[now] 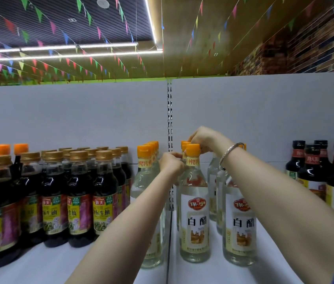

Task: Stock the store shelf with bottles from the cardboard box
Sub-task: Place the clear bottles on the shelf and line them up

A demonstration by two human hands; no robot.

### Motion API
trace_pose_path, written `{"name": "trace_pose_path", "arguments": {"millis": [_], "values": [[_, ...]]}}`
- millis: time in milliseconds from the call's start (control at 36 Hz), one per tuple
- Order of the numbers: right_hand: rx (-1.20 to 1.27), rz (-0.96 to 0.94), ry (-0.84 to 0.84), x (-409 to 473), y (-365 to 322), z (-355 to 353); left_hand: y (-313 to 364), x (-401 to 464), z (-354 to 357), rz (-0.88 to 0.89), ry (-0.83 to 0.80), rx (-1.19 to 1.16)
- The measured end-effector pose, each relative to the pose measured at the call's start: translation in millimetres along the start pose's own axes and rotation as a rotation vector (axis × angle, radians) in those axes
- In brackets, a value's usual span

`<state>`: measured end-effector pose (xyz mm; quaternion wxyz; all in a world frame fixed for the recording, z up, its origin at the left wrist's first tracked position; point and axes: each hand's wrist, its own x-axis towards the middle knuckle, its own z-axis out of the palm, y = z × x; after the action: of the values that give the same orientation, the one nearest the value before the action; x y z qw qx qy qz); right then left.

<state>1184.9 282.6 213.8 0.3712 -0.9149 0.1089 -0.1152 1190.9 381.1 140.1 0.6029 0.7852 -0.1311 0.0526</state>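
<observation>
Typical little shop interior: a dark slatted ceiling [39,23] on the left switches to a shiny golden-brown panel [213,37] on the right, with long white tube lights [70,56] running across. Strings of colourful triangle bunting [92,62] crisscross overhead, and a brick-pattern wall [309,52] fills the upper right. Below all that is a plain grey back panel [70,113], split by a slotted metal upright [169,111].

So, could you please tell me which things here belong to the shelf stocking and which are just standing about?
In the job: clear vinegar bottles, the left hand and right hand at their necks and caps, the shelf.
Standing about: gold-capped soy sauce bottles, black-capped dark bottles, ceiling bunting.
</observation>
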Motion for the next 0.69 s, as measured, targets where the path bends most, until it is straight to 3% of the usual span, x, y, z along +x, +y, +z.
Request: {"name": "trace_pose_path", "arguments": {"millis": [333,611,694], "values": [[-0.065,-0.08,0.005,3.1,2.1,0.1,-5.0,14.5,5.0,-0.01,0.07,-0.015],[0.097,0.021,0.028,-3.2,1.6,-2.5,-1.1,6.8,4.1,-0.028,0.037,-0.019],[0.135,-0.042,0.033,-11.2,2.0,-8.0,2.4,2.5,3.8,-0.001,0.023,-0.03]]}}
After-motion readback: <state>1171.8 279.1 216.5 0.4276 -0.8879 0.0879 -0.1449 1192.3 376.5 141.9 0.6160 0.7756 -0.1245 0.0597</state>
